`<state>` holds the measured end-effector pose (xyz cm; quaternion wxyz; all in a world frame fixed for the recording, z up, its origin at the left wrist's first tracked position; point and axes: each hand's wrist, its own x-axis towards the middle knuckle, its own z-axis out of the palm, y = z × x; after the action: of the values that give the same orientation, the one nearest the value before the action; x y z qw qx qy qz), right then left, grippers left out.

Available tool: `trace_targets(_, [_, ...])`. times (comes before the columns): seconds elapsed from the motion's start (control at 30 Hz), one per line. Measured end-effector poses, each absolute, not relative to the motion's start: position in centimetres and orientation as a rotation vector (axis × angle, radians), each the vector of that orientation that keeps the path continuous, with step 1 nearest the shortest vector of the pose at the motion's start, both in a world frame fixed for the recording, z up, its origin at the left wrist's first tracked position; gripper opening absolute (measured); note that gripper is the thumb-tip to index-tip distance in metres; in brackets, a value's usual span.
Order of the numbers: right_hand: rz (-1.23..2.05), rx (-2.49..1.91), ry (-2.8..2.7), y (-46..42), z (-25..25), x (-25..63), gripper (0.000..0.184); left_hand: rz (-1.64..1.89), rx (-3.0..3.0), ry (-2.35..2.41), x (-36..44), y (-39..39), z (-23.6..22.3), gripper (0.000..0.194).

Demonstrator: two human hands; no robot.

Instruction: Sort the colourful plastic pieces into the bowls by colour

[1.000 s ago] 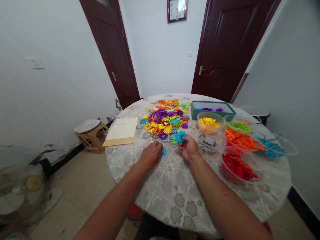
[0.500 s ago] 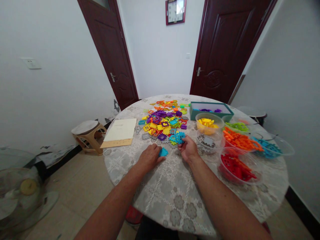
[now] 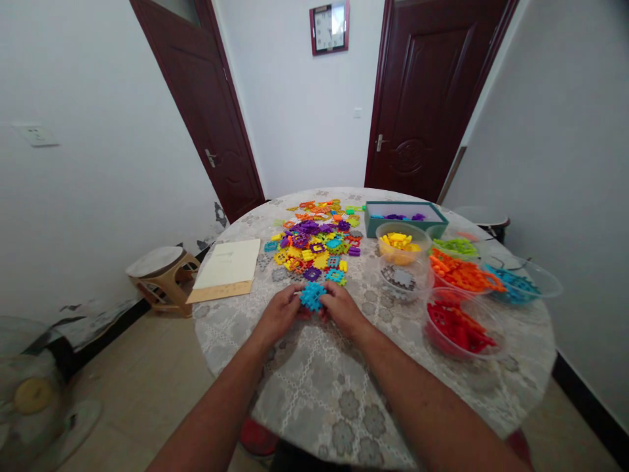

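Observation:
Close together at the near side of the table, my left hand [image 3: 284, 312] and my right hand [image 3: 341, 308] both grip blue gear-shaped plastic pieces [image 3: 313, 297]. The pieces sit one against the other between my fingers, and I cannot tell whether they are joined or how many there are. My fingertips partly cover their edges. Just beyond my hands spreads a pile of mixed plastic building pieces [image 3: 320, 259] in yellow, purple, orange, blue and grey.
Clear bowls at the right hold yellow pieces [image 3: 399, 242], grey gears [image 3: 399, 278], orange pieces [image 3: 462, 272], red pieces [image 3: 457, 328] and blue pieces [image 3: 514, 283]. A green box [image 3: 405, 227] stands behind them. Paper sheets [image 3: 228, 263] lie at the left.
My right hand has carried its blue pieces left and nearer to me. My left hand has lifted the blue piece from the tablecloth, and the two hands have come together.

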<state>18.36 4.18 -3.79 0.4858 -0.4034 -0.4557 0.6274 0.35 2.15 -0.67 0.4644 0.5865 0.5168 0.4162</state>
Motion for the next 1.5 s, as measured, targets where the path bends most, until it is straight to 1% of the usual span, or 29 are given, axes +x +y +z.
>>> trace_targets(0.1, [1.442,-1.023,-1.276,3.7,-4.1,17.6,0.018,0.996,1.282,1.164,-0.1,1.4,-0.8,0.039])
trace_targets(0.17, [1.36,-1.039,-1.317,3.5,-4.1,17.4,0.015,0.953,1.277,1.151,-0.5,0.9,-0.8,0.039])
trace_targets(0.27, [1.201,-1.001,-1.309,3.4,-3.5,17.7,0.012,0.929,1.418,1.23,-0.7,0.9,-0.4,0.031])
trace_targets(0.37, [1.131,-0.95,-1.167,3.7,-2.5,18.6,0.014,0.983,1.641,1.333,-0.2,2.0,0.3,0.024])
trace_targets(0.5, [1.098,-0.946,-0.965,4.4,-1.5,19.9,0.026,0.966,2.022,1.453,1.8,4.7,0.9,0.024])
trace_targets(0.6, [1.103,-0.925,-0.878,4.9,-1.4,20.4,0.043,0.904,2.109,1.54,4.1,6.6,0.6,0.023])
trace_targets(0.63, [1.113,-0.914,-0.861,5.0,-1.5,20.5,0.047,0.882,2.116,1.572,4.9,7.1,0.3,0.023])
trace_targets(0.67, [1.129,-0.905,-0.85,5.0,-1.5,20.5,0.047,0.852,2.126,1.607,5.6,7.6,0.1,0.024])
trace_targets(0.77, [1.192,-0.897,-0.794,5.2,-1.6,20.4,0.036,0.753,2.155,1.706,7.3,8.6,-0.7,0.025])
trace_targets(0.9, [1.248,-0.853,-0.671,5.3,-1.4,20.4,0.036,0.655,2.181,1.834,8.4,9.2,-1.2,0.023])
trace_targets(0.97, [1.267,-0.827,-0.629,5.4,-1.3,20.5,0.033,0.623,2.197,1.885,8.6,9.2,-1.3,0.025])
trace_targets(1.1, [1.281,-0.782,-0.553,5.6,-1.2,20.8,0.028,0.623,2.239,1.938,8.6,9.1,-1.6,0.033])
trace_targets(1.27, [1.291,-0.771,-0.47,5.7,-1.0,21.2,0.028,0.719,2.324,1.899,7.2,8.8,-1.9,0.058])
trace_targets(1.37, [1.296,-0.79,-0.473,5.7,-1.1,21.2,0.027,0.896,2.439,1.735,5.6,8.0,-1.8,0.067])
trace_targets(1.5, [1.306,-0.837,-0.503,5.8,-1.7,20.9,0.026,1.185,2.521,1.468,4.0,6.3,-1.5,0.072])
